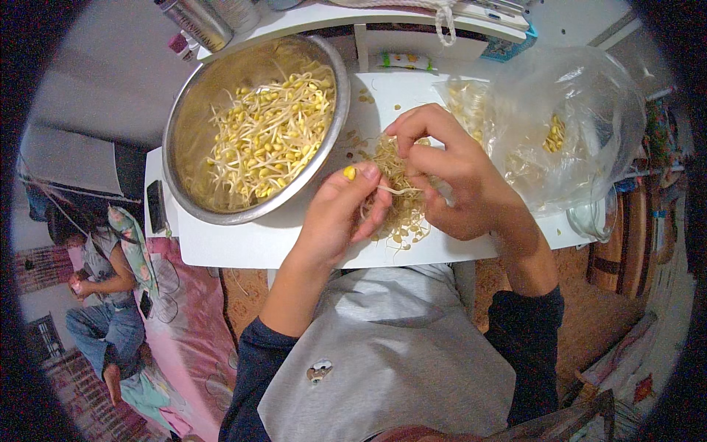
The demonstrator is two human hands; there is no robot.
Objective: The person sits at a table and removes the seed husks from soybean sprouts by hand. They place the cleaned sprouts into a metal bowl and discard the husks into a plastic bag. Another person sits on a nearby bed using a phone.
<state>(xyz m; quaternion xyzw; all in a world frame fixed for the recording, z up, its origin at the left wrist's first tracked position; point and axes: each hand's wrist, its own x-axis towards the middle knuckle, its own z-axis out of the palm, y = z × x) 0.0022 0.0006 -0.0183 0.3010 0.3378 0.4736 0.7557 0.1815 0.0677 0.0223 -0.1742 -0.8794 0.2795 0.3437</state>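
My left hand pinches a soybean sprout between thumb and fingers, its yellow head showing above the thumb. The sprout's pale stem reaches across to my right hand, whose thumb and forefinger close on the thin tail end; the other fingers are raised and bent. Under both hands lies a loose heap of thin root ends and husks, partly covered by them. To the left, a large steel bowl, tilted in view, holds many soybean sprouts with yellow heads.
A clear plastic bag with some sprouts lies right on the white table, by a glass bowl. A phone rests at the left edge. Behind is a raised shelf. Another person sits on a bed at left.
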